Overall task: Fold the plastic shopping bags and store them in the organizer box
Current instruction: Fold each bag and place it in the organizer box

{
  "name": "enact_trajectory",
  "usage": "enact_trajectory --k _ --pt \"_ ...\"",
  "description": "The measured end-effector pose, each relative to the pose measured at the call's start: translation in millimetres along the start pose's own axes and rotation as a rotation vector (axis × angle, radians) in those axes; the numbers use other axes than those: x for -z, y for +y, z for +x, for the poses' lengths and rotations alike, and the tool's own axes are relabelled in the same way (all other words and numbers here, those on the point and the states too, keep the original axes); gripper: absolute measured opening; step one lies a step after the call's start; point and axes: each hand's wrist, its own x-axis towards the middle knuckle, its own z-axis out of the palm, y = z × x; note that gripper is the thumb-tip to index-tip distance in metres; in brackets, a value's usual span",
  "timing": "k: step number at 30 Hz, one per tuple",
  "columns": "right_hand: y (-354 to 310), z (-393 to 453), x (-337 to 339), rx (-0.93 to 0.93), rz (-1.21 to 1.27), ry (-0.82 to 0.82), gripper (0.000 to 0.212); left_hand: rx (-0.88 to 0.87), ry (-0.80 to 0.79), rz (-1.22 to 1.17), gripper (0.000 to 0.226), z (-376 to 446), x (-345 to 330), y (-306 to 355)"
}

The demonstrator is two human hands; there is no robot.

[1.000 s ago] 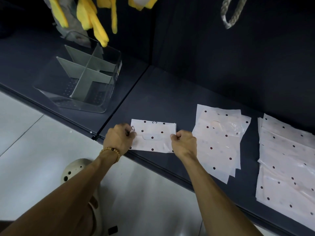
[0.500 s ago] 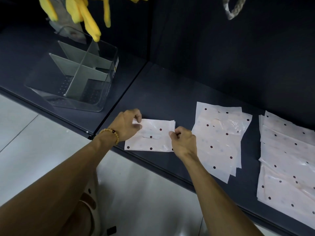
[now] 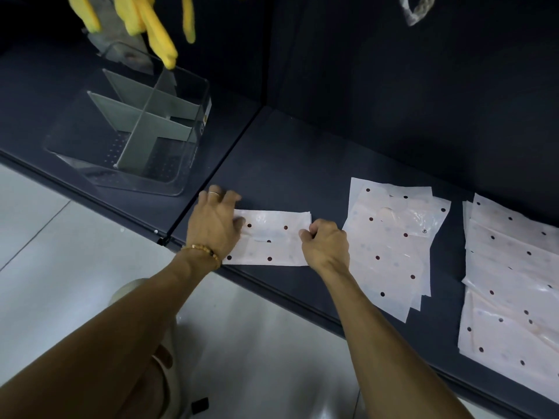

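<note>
A folded dotted bag [image 3: 273, 237] lies flat at the front edge of the dark shelf [image 3: 290, 164], with the left hand [image 3: 214, 225] resting on its left end, fingers spread and fairly straight, and the right hand [image 3: 325, 244] pinching its right edge with curled fingers. Just right of it lies a stack of unfolded bags [image 3: 393, 249], then a second stack [image 3: 511, 285] farther right. The clear organizer box [image 3: 133, 131], with grey dividers, stands on the shelf to the left, apart from the bag.
</note>
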Motion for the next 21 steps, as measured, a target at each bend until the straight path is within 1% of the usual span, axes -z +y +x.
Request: enact_trajectory --k 2,3,4,6,8,10,11,12,13,14,15,16,21 --pt "0 0 -1 -0.004 -0.008 0.002 0.016 -0.296 0.059 0.122 0.037 -16 -4 3" --pt "1 0 -1 -0.005 -0.011 0.004 0.016 -0.441 0.033 0.156 0.038 -24 -10 1" --pt "1 0 -1 -0.008 -0.013 0.001 0.016 -0.518 -0.057 0.175 0.039 -31 -14 -1" --pt "1 -2 0 0.002 -0.027 -0.002 0.018 -0.516 -0.229 0.203 0.050 -40 -24 -10" --pt "0 -5 1 0.057 -0.144 0.073 0.020 -0.497 -0.286 0.228 0.055 -40 -30 -21" --pt "-4 -14 -4 0.240 -0.358 0.253 0.029 -0.513 -0.300 0.263 0.054 -39 -32 -23" --pt "-8 -20 -9 0.368 -0.409 0.305 0.035 -0.520 -0.300 0.273 0.054 -38 -31 -22" --pt "-14 -26 -17 0.506 -0.420 0.292 0.040 -0.528 -0.296 0.286 0.054 -38 -31 -22" --pt "-17 -32 -27 0.625 -0.426 0.195 0.046 -0.533 -0.297 0.298 0.055 -38 -31 -22" --pt "-16 -36 -37 0.699 -0.439 0.076 0.053 -0.533 -0.308 0.307 0.055 -39 -31 -22" --pt "-13 -38 -44 0.719 -0.448 -0.030 0.057 -0.526 -0.318 0.310 0.055 -39 -31 -22" --pt "-7 -36 -46 0.717 -0.455 -0.081 0.059 -0.522 -0.319 0.307 0.054 -38 -32 -23" --pt "37 -14 -15 0.793 -0.630 -0.150 0.061 -0.520 -0.321 0.250 0.056 -38 -31 -26"
